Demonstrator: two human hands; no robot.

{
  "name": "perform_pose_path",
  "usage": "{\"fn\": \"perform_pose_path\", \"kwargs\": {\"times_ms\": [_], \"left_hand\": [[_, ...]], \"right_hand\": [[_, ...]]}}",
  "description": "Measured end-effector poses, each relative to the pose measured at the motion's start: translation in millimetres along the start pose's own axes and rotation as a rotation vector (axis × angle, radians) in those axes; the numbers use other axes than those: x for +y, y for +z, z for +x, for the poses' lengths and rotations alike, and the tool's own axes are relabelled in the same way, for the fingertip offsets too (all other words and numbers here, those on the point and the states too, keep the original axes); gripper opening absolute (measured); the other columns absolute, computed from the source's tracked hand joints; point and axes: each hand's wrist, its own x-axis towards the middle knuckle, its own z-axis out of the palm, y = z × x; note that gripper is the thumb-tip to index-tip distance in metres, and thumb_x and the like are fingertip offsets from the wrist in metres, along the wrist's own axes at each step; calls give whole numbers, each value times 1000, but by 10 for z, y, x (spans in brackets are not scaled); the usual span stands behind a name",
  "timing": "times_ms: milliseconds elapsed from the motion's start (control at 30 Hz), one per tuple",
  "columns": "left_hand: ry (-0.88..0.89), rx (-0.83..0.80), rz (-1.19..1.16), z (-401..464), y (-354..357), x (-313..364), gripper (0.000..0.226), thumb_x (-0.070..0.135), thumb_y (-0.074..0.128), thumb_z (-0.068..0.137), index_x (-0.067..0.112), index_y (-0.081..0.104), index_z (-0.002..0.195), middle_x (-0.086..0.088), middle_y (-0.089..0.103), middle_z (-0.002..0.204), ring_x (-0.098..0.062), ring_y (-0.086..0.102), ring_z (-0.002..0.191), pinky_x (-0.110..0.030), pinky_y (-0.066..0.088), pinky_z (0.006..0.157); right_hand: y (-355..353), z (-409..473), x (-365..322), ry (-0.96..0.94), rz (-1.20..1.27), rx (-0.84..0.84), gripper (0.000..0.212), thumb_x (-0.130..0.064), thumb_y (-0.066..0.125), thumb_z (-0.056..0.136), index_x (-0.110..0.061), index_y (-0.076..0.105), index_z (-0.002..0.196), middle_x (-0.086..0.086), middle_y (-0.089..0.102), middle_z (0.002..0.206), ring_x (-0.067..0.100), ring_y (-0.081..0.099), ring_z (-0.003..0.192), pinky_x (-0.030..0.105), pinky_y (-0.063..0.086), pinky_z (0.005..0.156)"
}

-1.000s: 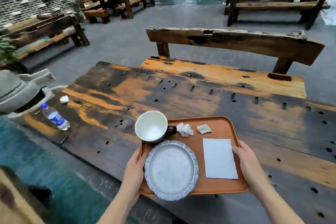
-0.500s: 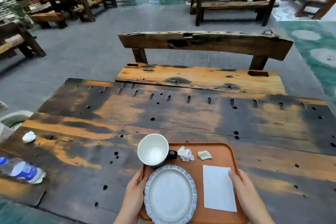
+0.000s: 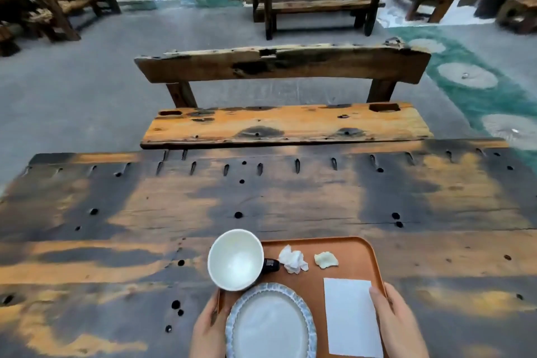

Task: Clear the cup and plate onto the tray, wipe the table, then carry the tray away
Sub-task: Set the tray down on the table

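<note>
On tray point(image 3: 353, 253), cup point(image 3: 235, 260), plate point(image 3: 270, 324), seemingly both hands point(image 3: 207, 328).

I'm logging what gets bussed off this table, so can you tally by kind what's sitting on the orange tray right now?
Cup: 1
Plate: 1
Flat white napkin: 1
Crumpled paper wads: 2
Total: 5 things on the tray, held by the left hand and the right hand.
</note>
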Motion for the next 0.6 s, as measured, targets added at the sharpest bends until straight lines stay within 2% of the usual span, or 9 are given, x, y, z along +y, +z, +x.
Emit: {"fn": "perform_pose_path", "kwargs": {"times_ms": [33, 67, 100, 133, 200, 333, 400, 467, 600], "left_hand": [[-12, 85, -35, 47, -6, -83, 61, 46, 71, 81, 25, 53, 136, 9, 74, 118, 8, 65, 95, -13, 54, 76], [41, 184, -68, 97, -24, -267, 37, 33, 71, 87, 24, 65, 122, 14, 79, 97, 3, 71, 84, -14, 55, 66], [75, 246, -35, 97, 18, -363, 17, 27, 67, 94, 25, 70, 110, 15, 79, 86, -1, 74, 78, -15, 55, 60], [92, 298, 11, 113, 99, -427, 11, 27, 62, 98, 26, 72, 103, 14, 79, 84, -5, 75, 79, -16, 55, 58], [64, 345, 80, 239, 66, -705, 15, 28, 58, 102, 23, 72, 100, 8, 79, 89, -10, 75, 84, -19, 56, 61], [102, 464, 156, 429, 36, -1236, 15, 16, 60, 101, 18, 74, 96, -5, 77, 85, -14, 71, 78, -29, 55, 70], [114, 533, 183, 519, 88, -1407, 16, 15, 63, 99, 18, 76, 91, -7, 76, 81, -12, 68, 75, -34, 54, 72], [103, 574, 207, 599, 67, -1558, 14, 19, 65, 98, 20, 78, 98, 2, 79, 85, -11, 72, 82, -35, 57, 76], [150, 667, 329, 719, 39, -1741, 18, 22, 65, 97, 20, 79, 108, 7, 77, 95, -12, 70, 93, -39, 57, 84]], "right_hand": [[74, 67, 139, 6, -27, 3, 15, -32, 51, 101, -25, 64, 103, -9, 69, 100, 4, 60, 91, 24, 42, 67], [158, 131, 301, 12, -53, 3, 16, -37, 50, 101, -28, 63, 104, -11, 68, 101, 4, 60, 92, 26, 44, 70], [225, 194, 488, 15, -75, -3, 18, -41, 49, 100, -30, 63, 105, -11, 68, 103, 7, 62, 94, 31, 49, 74], [273, 244, 640, 19, -91, -2, 20, -45, 48, 100, -31, 63, 106, -11, 69, 105, 10, 64, 97, 39, 53, 81], [362, 327, 1007, 42, -117, 9, 22, -50, 47, 99, -36, 61, 107, -14, 68, 107, 13, 65, 100, 51, 54, 92], [432, 427, 1485, 56, -167, 48, 22, -53, 44, 99, -39, 59, 106, -16, 67, 107, 13, 64, 102, 53, 52, 95], [469, 460, 1626, 28, -177, 71, 19, -48, 43, 100, -39, 59, 102, -16, 66, 103, 11, 63, 99, 49, 53, 92], [515, 460, 1706, -17, -199, 111, 16, -39, 43, 103, -36, 57, 95, -17, 65, 94, 8, 62, 90, 42, 53, 85], [600, 493, 1801, -139, -261, 202, 16, -33, 45, 103, -31, 60, 99, -20, 61, 87, 3, 58, 83, 33, 45, 79]]}}
